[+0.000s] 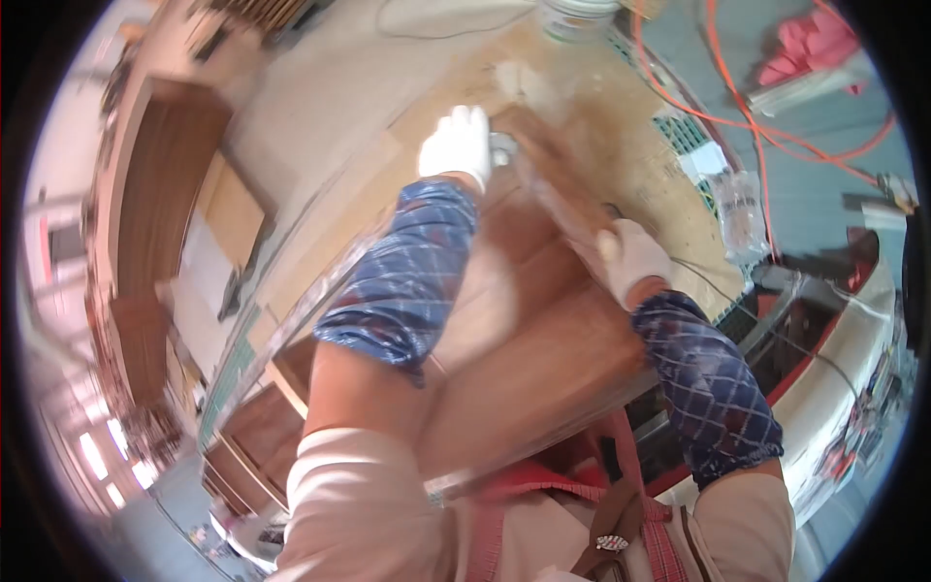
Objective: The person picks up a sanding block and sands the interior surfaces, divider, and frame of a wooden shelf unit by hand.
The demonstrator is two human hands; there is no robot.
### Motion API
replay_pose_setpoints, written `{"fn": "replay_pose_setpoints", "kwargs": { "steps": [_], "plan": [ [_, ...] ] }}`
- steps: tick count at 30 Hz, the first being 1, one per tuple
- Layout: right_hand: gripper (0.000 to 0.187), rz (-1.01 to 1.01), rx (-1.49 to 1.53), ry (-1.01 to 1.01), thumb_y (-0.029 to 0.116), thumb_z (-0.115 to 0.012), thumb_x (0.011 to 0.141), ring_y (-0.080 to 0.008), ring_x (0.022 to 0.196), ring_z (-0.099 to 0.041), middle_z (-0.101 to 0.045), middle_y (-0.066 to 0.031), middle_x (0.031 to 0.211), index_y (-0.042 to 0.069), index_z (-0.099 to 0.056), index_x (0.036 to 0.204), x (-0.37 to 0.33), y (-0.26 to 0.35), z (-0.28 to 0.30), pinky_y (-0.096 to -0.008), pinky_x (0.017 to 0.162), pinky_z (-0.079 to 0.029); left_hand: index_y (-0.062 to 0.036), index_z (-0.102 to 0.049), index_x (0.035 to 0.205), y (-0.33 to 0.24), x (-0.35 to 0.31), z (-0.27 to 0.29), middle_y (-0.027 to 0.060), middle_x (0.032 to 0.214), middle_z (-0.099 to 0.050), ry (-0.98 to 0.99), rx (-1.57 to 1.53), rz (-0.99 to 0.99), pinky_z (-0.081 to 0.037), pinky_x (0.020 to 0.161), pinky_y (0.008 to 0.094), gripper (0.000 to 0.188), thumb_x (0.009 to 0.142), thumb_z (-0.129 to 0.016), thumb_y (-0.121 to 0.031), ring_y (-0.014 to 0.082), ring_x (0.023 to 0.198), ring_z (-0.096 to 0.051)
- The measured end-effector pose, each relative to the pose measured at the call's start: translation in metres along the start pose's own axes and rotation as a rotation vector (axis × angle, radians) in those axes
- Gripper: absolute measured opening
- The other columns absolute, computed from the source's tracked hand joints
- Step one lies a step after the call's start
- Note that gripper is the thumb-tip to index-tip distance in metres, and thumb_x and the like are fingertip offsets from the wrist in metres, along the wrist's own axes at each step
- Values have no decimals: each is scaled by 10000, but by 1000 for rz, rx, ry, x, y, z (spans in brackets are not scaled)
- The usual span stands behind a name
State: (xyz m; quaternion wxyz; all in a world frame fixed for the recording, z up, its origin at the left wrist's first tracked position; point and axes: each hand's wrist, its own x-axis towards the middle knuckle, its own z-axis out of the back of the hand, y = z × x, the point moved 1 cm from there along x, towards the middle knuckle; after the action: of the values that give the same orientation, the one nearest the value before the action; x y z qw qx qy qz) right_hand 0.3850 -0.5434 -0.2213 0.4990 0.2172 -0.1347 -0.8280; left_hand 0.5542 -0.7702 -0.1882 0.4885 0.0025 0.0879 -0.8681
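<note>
A long reddish-brown wooden board (pixel 561 184) slants across the bench before me, its far end close to my left hand. My right hand (pixel 635 260), in a pale glove, is closed round the board's near right edge, thumb on top. A small dark thing (pixel 613 210) shows just beyond those fingers. My left hand (pixel 456 145), in a white glove, has its fingers pressed together, and what lies under them is hidden. Right beside it is a blurred grey metallic piece (pixel 502 147). Below the board lies a larger brown wooden panel piece (pixel 543 388), closest to my body.
The bench top (pixel 621 126) is tan and dusty. A white bucket (pixel 577 17) stands at its far side. Orange hoses (pixel 742 107) and a clear plastic bag (pixel 739 215) are at the right. Tall brown panels (pixel 160 184) stand at the left; an open wooden box (pixel 257 436) is lower left.
</note>
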Motion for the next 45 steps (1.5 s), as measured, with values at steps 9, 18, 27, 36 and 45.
{"fn": "replay_pose_setpoints", "kwargs": {
  "steps": [9,18,27,36,45],
  "plan": [
    [630,-182,-258,93,535,-326,996,-395,1207,-524,-563,-241,1292,21,-544,1289,7,-20,-13,-434,1037,-383,-68,-623,1032,230,-224,5,172,1033,-633,-3,118,78,-531,848,462,239,867,-619,-241,358,1013,-619],
    [600,-46,-355,-74,507,-344,999,-381,1240,-504,-552,-226,1319,29,-526,1313,13,-75,-25,-419,1043,-388,-53,-470,1359,342,-325,14,140,1166,-567,230,336,136,-528,834,407,616,831,-648,-315,317,1038,-584],
    [401,-111,-212,8,438,-453,972,-434,966,-603,-648,-210,1031,65,-582,1042,-2,3,-8,-507,853,-469,-54,-433,1380,165,-144,0,160,1219,-550,22,138,-188,-527,827,426,799,728,-781,-357,346,1039,-566],
    [419,1,-144,65,466,-433,977,-390,919,-630,-654,-169,1023,81,-584,1048,2,10,-12,-501,808,-496,-120,-385,1429,20,14,-18,140,1221,-533,-81,46,-257,-515,887,426,776,778,-735,-359,328,1113,-547],
    [454,-143,-166,33,447,-404,987,-430,1072,-584,-637,-234,1125,57,-602,1107,0,7,-11,-494,936,-446,-99,-603,1044,141,-136,-4,127,1023,-587,-88,33,25,-521,825,428,406,828,-674,-435,339,998,-577]
  ]
}}
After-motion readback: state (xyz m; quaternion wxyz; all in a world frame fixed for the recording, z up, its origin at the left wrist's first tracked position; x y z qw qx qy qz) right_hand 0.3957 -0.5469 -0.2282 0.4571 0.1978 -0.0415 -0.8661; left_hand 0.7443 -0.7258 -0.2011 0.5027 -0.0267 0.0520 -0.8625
